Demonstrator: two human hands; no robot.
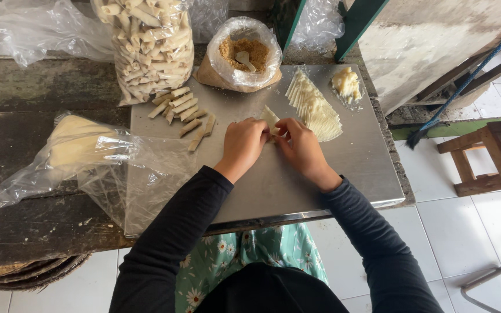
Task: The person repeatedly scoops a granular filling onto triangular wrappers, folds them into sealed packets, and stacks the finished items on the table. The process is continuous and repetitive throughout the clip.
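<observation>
Your left hand (242, 145) and right hand (301, 146) pinching a pale triangular wrapper (270, 118) between curled fingertips, thin, cream, pointed tip upward, lying mid metal tray (355, 168), just beside the fanned wrapper stack (315, 108)

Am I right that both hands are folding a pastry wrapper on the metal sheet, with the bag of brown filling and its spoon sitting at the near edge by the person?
Not quite. The head view shows the bag of brown filling with its spoon at the far edge of the metal sheet, away from the person. The rest holds: the left hand and right hand are both folding a pastry wrapper on that sheet.
</observation>
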